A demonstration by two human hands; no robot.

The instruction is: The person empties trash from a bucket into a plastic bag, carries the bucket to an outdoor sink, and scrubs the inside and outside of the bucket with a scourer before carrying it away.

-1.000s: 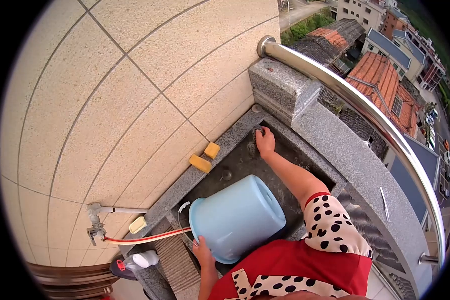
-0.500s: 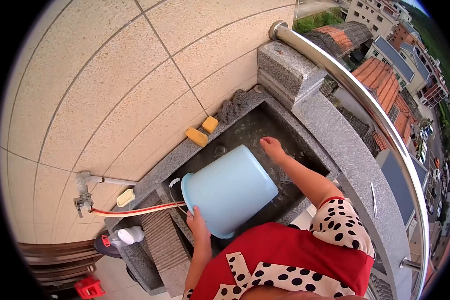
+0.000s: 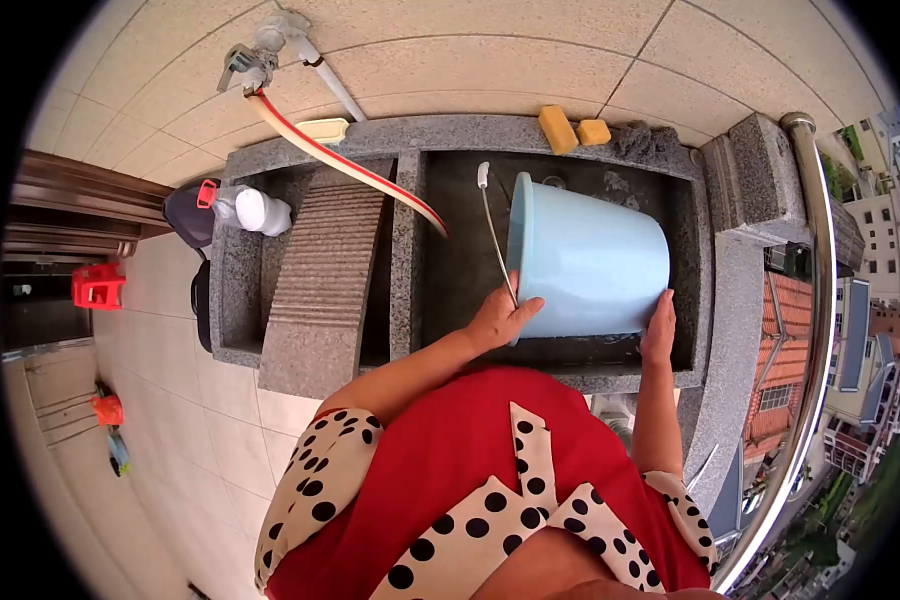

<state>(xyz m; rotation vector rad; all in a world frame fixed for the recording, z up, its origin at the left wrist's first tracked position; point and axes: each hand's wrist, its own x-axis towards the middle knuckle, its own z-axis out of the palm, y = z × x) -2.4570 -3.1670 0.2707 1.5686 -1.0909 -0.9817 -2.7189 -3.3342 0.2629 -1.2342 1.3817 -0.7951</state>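
A light blue plastic bucket [image 3: 595, 260] lies on its side over the dark stone basin [image 3: 460, 270], its mouth facing left and its base right. My left hand [image 3: 505, 318] grips the bucket's rim at the near side, thumb on the outer wall. At the base end, my right hand [image 3: 659, 328] is pressed against the bucket, its fingers partly hidden. The wire handle [image 3: 494, 225] with a white grip stands away from the rim on the left. A cream hose [image 3: 355, 168] with a red stripe hangs from the tap [image 3: 262, 62] into the basin.
A ribbed stone washboard [image 3: 320, 260] is left of the basin, beside a white bottle [image 3: 262, 212]. Two yellow sponges [image 3: 558, 130] and a dark scouring clump [image 3: 645, 140] rest on the back ledge. A metal railing [image 3: 822, 300] runs along the right.
My right hand has moved from over the basin onto the bucket's base. The bucket's base has shifted away from the hose, and the hose end now shows. The view has turned.
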